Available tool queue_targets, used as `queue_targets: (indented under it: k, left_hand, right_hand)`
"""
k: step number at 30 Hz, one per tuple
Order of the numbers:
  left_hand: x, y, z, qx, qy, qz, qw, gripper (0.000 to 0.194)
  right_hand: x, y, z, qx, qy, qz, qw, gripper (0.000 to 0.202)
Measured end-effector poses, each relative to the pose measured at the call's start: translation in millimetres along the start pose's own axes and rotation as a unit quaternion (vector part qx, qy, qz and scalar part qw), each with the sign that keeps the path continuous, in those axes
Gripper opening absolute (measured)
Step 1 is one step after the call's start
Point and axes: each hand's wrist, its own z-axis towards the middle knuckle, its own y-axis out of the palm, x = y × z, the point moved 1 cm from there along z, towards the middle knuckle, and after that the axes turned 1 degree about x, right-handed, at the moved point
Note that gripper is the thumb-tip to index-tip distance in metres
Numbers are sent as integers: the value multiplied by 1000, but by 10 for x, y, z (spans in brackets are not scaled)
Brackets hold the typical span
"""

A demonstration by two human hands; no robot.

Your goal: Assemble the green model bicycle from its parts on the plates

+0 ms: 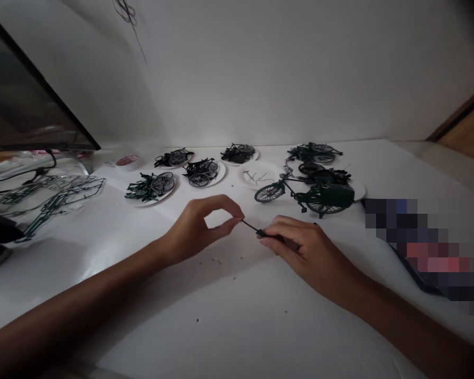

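Over the white table (253,321), my left hand (193,229) pinches one end of a thin dark rod (249,225) between thumb and forefinger. At the rod's other end is a small dark block-like piece (260,233), gripped by the thumb and fingers of my right hand (306,245). The rod and block look joined, but the right fingers hide most of what they hold. Just beyond my right hand stands a dark green model bicycle (302,197), upright, its front wheel pointing left.
Paper plates with dark bicycle parts (154,187) line the back, and one plate (247,179) holds a few thin pieces. Part frames (59,200) lie at left below a monitor (27,95). Small scraps (217,260) dot the table. A partly pixelated dark device (411,268) lies at right.
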Motion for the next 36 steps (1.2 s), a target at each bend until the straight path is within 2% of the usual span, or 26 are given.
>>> queue_targets:
  k: [3, 7, 8, 10, 12, 13, 15, 16, 18, 21, 22, 24, 26, 28, 32, 36]
  left_hand:
    - [-153, -21, 29, 21, -35, 8, 999, 12]
    - [-356, 26, 23, 30, -51, 101, 993, 10]
    - [-362, 39, 17, 39, -36, 121, 991, 11]
    - [-300, 71, 4, 38, 33, 156, 986, 22]
    - [-179, 109, -13, 0, 131, 215, 968, 30]
    - [-122, 126, -21, -25, 171, 249, 953, 27]
    - [-63, 141, -32, -60, 204, 290, 933, 19]
    - [-68, 135, -31, -64, 193, 284, 937, 19]
    - [-141, 105, -15, -51, 133, 220, 965, 18]
    - [-300, 77, 23, -3, -32, 46, 998, 8]
    - [-331, 90, 30, 10, -90, -32, 995, 6]
    - [-330, 158, 28, 23, -170, -192, 966, 10]
    - [-256, 255, 6, 19, -195, -309, 931, 13]
    - [-159, 345, -25, 7, -191, -365, 911, 13]
    - [-57, 429, -74, -6, -177, -395, 901, 11]
    - [-73, 429, -78, 15, -189, -404, 895, 18]
  right_hand:
    - [50, -13, -5, 10, 32, -16, 999, 20]
    - [90, -19, -14, 12, 62, -47, 997, 22]
    - [93, -18, -14, 10, 65, -50, 997, 23]
    - [90, -11, -8, 6, 66, -53, 996, 25]
    - [73, 3, 2, 0, 61, -51, 997, 24]
    - [61, 12, 7, -6, 56, -48, 997, 23]
    - [35, 25, 15, -15, 51, -36, 998, 23]
    - [26, 27, 19, -15, 53, -29, 998, 23]
    - [23, 19, 26, 1, 67, -16, 998, 22]
    - [60, -9, 36, 43, 95, -2, 995, 19]
    - [78, -14, 38, 53, 102, 5, 993, 17]
    - [109, -14, 41, 61, 113, 26, 991, 13]
    - [125, 0, 42, 60, 124, 50, 989, 9]
    - [122, 18, 42, 53, 134, 74, 987, 7]
    - [96, 44, 45, 45, 163, 106, 980, 4]
    - [69, 76, 46, 55, 193, 138, 970, 10]
